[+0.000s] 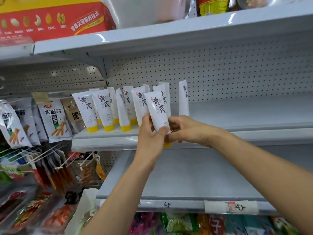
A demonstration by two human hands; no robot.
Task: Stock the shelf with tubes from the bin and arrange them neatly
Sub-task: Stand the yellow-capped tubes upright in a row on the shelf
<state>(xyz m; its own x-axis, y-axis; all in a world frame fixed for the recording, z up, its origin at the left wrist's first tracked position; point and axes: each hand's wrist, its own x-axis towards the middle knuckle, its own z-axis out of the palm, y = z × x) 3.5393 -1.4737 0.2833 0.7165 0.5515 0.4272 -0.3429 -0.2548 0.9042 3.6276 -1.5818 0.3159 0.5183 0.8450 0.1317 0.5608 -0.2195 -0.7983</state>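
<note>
- The middle shelf (245, 114) shows open grey surface from the rightmost tube (183, 99) to the right edge of view. Its front rail (105, 141) runs just below the hands.
- The upper shelf (169, 31) hangs over the tube tops with a gap between, and the pegboard back (228, 73) closes the rear.
- The lower shelf (186, 175) lies under both forearms, with two handwritten price marks on its rail.
- Hanging snack packets (54, 119) crowd the left end, just beside the leftmost tube.
- Standing tubes (103, 111): I count eleven, white with yellow caps down, in roughly two ranks. The rear ones are partly hidden, so the count is unsure. One leaning tube (122, 112) tilts left.
- One held tube (157, 111) is upright, cap down, in front of the row, with its cap over the front rail.
- The left hand (150, 131) grips it with the thumb across its lower face. The right hand (183, 129) pinches its right edge with curled fingers.
</note>
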